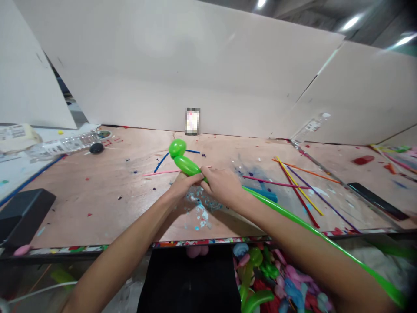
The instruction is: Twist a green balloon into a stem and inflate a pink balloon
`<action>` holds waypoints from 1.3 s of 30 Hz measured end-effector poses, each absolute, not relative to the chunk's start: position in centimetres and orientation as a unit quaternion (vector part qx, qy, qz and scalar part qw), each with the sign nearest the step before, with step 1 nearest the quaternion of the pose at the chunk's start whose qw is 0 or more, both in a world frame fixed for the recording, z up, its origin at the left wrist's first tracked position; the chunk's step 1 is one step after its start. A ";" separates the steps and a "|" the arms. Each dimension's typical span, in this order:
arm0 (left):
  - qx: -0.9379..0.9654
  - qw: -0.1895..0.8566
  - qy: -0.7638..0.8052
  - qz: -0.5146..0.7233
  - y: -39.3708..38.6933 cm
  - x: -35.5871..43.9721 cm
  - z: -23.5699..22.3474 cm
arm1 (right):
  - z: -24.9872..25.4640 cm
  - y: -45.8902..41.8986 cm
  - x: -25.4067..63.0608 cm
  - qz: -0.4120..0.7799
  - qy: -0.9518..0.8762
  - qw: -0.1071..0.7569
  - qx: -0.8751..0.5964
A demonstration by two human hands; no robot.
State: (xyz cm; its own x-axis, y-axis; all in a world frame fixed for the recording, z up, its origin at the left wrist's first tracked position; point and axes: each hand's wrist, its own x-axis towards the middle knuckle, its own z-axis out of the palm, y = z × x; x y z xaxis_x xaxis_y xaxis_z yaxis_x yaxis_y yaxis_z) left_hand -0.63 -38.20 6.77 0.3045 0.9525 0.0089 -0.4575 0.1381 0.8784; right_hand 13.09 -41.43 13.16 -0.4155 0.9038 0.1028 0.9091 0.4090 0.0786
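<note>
A long green modelling balloon [185,164] is held over the wooden table [130,191]. Two short twisted bubbles stick out beyond my hands toward the back wall. Its long inflated tail [293,219] runs back along my right forearm to the lower right corner. My left hand [183,184] is closed around the balloon just behind the second bubble. My right hand [221,184] grips it right beside the left, fingers wrapped round. The two hands touch each other.
Several thin uninflated balloons [299,184] lie spread on the table's right half. A dark phone [378,201] lies further right. A black box [22,215] sits at the left edge, a plastic bottle [65,143] behind it. Finished balloons [270,282] fill a bin below.
</note>
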 end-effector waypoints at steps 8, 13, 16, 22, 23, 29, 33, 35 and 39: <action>0.442 0.635 0.257 0.579 -38.1 -1.6 8.2 | 13.3 -40.2 16.0 0.151 -0.858 0.150 -0.468; 0.503 0.584 0.321 0.550 -38.4 -1.2 7.6 | 13.2 -40.7 15.8 0.099 -0.849 0.155 -0.495; 0.493 0.629 0.273 0.536 -38.6 -1.6 7.9 | 13.6 -40.6 15.9 0.239 -0.831 0.182 -0.468; 0.560 0.569 0.316 0.512 -38.9 -2.4 8.5 | 13.8 -40.3 17.1 0.616 -0.626 0.157 -0.452; 0.582 0.545 0.335 0.502 -39.0 -2.4 8.5 | 13.6 -40.4 17.0 0.625 -0.616 0.159 -0.452; 0.660 0.440 0.384 0.472 -38.6 -1.9 8.8 | 12.6 -40.6 15.5 0.537 -0.681 0.181 -0.464; 0.642 0.463 0.363 0.491 -38.6 -2.4 8.6 | 12.7 -40.3 15.1 0.490 -0.733 0.192 -0.430; 0.627 0.501 0.336 0.492 -38.7 -2.9 8.6 | 12.9 -40.2 15.4 0.528 -0.703 0.191 -0.437; 0.617 0.517 0.327 0.495 -38.5 -3.7 8.6 | 13.2 -40.3 16.5 0.610 -0.630 0.184 -0.444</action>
